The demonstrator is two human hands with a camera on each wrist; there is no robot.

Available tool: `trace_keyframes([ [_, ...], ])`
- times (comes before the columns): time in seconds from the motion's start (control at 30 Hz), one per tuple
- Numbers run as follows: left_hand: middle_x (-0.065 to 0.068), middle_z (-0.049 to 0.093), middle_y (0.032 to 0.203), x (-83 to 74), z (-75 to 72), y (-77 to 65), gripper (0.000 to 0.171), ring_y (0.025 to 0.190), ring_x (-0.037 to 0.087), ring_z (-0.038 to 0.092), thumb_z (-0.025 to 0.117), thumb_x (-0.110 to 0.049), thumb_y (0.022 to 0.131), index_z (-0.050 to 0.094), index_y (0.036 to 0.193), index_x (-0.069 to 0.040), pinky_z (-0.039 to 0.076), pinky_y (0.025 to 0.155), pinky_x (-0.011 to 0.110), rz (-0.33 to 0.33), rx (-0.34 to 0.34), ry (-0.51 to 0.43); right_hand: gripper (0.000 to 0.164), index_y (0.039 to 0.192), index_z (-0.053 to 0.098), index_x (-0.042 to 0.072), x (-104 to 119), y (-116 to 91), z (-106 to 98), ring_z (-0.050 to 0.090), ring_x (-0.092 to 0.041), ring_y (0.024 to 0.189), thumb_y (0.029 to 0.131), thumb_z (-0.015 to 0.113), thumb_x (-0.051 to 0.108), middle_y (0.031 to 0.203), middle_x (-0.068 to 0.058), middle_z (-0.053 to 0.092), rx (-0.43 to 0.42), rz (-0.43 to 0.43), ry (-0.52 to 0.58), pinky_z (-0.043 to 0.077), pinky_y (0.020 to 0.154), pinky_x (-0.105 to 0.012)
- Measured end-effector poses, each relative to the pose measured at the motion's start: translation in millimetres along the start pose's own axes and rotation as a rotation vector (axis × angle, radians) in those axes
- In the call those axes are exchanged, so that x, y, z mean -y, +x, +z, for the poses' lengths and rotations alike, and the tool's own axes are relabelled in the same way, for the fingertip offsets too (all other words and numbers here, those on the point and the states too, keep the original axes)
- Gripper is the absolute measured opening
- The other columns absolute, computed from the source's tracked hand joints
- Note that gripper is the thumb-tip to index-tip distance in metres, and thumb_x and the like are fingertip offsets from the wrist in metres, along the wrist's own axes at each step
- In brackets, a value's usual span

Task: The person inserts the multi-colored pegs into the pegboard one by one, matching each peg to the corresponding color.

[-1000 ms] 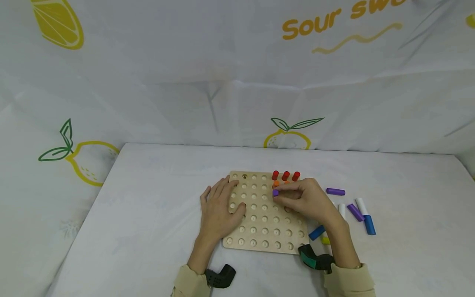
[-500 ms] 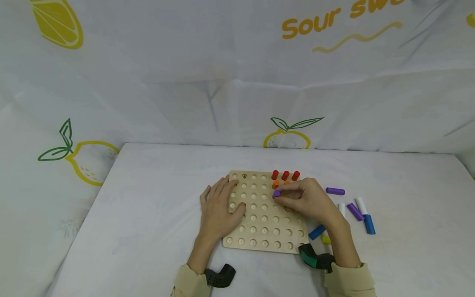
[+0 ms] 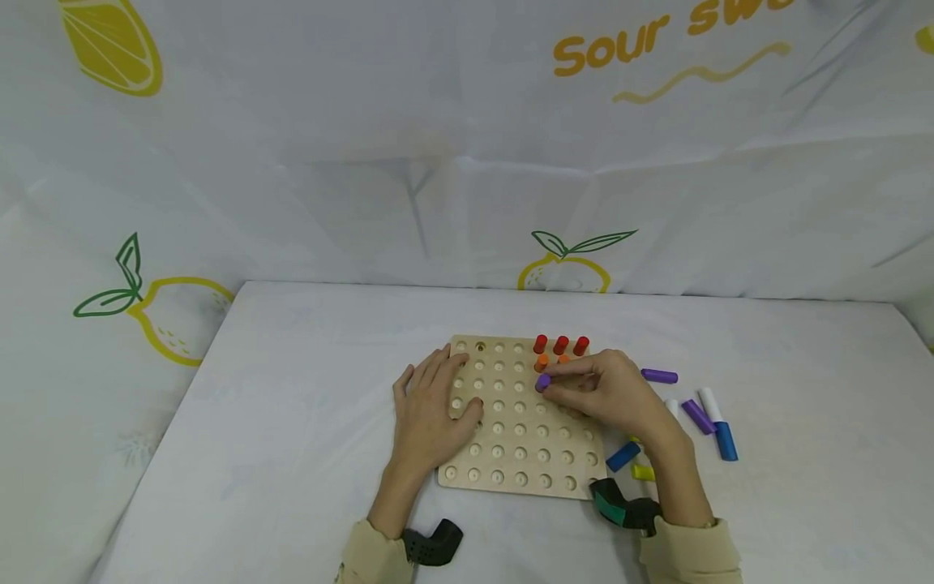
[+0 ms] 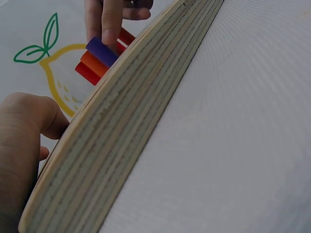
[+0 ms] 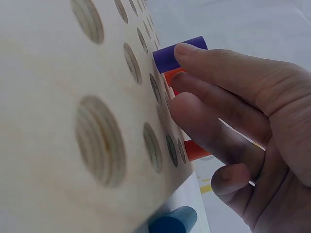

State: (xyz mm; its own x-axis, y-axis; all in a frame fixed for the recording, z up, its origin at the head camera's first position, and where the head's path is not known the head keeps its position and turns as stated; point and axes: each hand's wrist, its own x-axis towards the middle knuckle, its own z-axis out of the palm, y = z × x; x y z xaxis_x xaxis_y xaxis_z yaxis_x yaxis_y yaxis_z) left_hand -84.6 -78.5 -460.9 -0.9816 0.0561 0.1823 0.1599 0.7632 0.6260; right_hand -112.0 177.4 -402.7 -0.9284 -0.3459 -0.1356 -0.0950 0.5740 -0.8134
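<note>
A square wooden pegboard (image 3: 508,478) with rows of round holes lies flat on the table. My left hand (image 3: 434,414) rests on its left edge, fingers spread and thumb on the top face. Between thumb and index finger my right hand (image 3: 601,389) pinches a purple peg (image 5: 180,54). This peg stands upright at a hole in the third row, just in front of an orange peg (image 3: 541,362). Red pegs (image 3: 561,345) fill several holes of the back row at the right. Part of the orange row hides behind my right fingers.
Right of the board lie loose pegs: purple (image 3: 660,376), another purple (image 3: 698,416), a white peg (image 3: 709,404) end to end with a blue peg (image 3: 726,441), another blue peg (image 3: 623,456) and a yellow peg (image 3: 643,472). White cloth (image 3: 292,454) covers the table.
My right forearm has shifted slightly to the right, uncovering more of the yellow pegs. The purple peg stays at the same hole in my fingertips. My left hand has not moved.
</note>
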Motion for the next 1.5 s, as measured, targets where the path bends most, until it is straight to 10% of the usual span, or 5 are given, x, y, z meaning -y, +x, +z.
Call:
trace_keyframes([
  [0.93,0.008,0.052,0.156,-1.2,-0.9,0.2,0.061,0.148,0.028,0.044,0.061,-0.034,0.081,0.061,0.14,-0.019,0.02,0.122,0.059,-0.006,0.002,-0.009,0.03,0.112,0.08,0.011,-8,-20,-38,0.044,-0.011,0.042,0.086,0.081,0.025,0.106,-0.011,0.08,-0.054,0.052,-0.104,0.033,0.039,-0.024],
  [1.2,0.007,0.051,0.157,-0.8,-0.6,-0.3,0.061,0.148,0.027,0.043,0.061,-0.034,0.081,0.06,0.141,-0.02,0.02,0.123,0.058,-0.016,0.014,0.002,0.032,0.112,0.08,0.007,-17,-25,-48,0.044,-0.012,0.048,0.088,0.08,0.028,0.075,-0.006,0.073,-0.082,0.115,-0.161,0.035,0.043,-0.024],
  [1.5,0.007,0.051,0.157,-0.9,-0.4,-0.1,0.062,0.148,0.027,0.043,0.061,-0.035,0.081,0.059,0.141,-0.02,0.02,0.123,0.057,-0.02,0.019,0.008,0.036,0.117,0.077,0.005,-25,-31,-54,0.054,-0.012,0.063,0.09,0.078,0.029,0.107,-0.014,0.079,-0.105,0.181,-0.211,0.042,0.05,-0.023],
])
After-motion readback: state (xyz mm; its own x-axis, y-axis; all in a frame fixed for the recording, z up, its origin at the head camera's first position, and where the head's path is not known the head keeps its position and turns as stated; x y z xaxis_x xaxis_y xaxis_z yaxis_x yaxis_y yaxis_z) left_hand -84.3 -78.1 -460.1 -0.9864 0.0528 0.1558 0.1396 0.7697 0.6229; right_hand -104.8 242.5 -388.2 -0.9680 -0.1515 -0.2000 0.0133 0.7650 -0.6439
